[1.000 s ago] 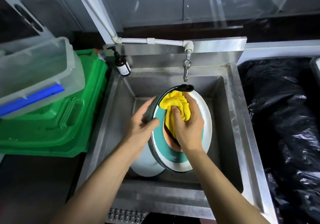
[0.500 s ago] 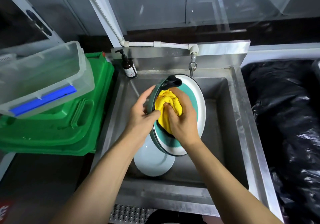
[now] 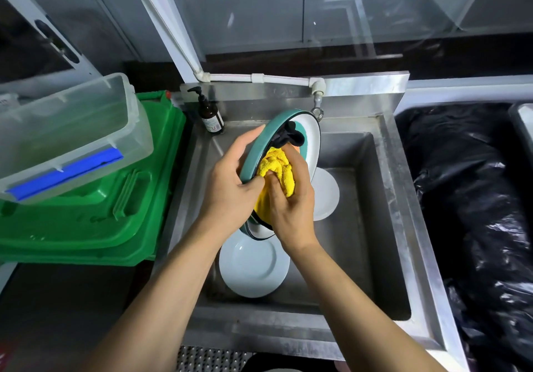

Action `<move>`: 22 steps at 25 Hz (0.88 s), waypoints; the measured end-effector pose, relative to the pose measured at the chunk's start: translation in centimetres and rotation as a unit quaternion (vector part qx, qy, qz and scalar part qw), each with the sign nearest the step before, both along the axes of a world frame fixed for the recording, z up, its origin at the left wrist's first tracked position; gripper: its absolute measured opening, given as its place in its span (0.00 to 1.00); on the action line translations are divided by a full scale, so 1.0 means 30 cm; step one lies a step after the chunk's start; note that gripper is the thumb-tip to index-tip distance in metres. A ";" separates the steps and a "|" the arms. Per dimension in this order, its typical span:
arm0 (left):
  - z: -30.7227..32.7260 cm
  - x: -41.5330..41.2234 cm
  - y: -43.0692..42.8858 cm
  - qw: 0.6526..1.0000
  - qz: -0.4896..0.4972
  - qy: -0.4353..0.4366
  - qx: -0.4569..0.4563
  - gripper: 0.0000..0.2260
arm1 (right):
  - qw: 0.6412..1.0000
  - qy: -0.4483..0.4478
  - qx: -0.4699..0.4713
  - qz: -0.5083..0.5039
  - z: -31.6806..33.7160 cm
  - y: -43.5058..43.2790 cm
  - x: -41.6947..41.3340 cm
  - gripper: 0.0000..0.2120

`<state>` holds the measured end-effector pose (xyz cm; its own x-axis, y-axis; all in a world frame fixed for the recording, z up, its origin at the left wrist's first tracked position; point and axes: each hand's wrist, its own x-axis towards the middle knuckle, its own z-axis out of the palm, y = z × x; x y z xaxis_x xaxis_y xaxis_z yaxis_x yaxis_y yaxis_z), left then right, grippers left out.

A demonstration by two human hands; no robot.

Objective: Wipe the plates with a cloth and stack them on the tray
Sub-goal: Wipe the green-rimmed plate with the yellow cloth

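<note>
Teal-rimmed plate (image 3: 312,141) is up on edge over the sink (image 3: 375,204), tilted, face turned to my right, top edge near the tap (image 3: 317,109). My left hand (image 3: 227,181) grips its left rim, thumb hooked over the front edge, fingers wrapped behind the back. My right hand (image 3: 291,207) has its fingers curled round a bunched yellow cloth (image 3: 277,167) and presses it against the plate's face, low and toward the left rim; my two thumbs nearly touch there. Something dark (image 3: 291,136) sits just above the cloth on the plate face; I cannot tell what it is. Two white plates lie flat in the basin: near white plate (image 3: 253,268) right under my wrists, far white plate (image 3: 327,195) to the right, partly hidden behind my right hand and the held plate. Brown pump bottle (image 3: 212,115) stands on the back left corner of the sink. To the left of the sink, a green crate (image 3: 86,216) with a clear plastic tub (image 3: 66,129) resting tilted on top of it; tub has a blue clip on its near edge. To the right of the sink, a black plastic bag (image 3: 476,204).
</note>
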<state>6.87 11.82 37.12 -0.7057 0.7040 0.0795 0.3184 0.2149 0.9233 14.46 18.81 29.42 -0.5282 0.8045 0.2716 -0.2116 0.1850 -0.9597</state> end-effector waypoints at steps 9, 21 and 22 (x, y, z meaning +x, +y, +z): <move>0.030 0.030 0.033 0.998 -0.003 0.060 -0.030 0.38 | 0.998 0.028 -0.049 -0.029 -0.025 0.004 -0.013 0.23; -0.043 -0.076 0.026 0.991 0.124 -0.034 0.042 0.33 | 0.995 -0.053 0.044 0.069 -0.032 0.007 0.015 0.22; -0.040 -0.087 0.025 0.990 0.132 -0.028 0.045 0.32 | 0.994 -0.068 0.033 0.082 -0.051 -0.012 0.035 0.21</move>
<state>4.25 12.58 35.91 -0.8691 0.4867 0.0885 0.2095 0.2002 0.9571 15.51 18.44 27.87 -0.6865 0.6870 0.2382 -0.1129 0.2229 -0.9683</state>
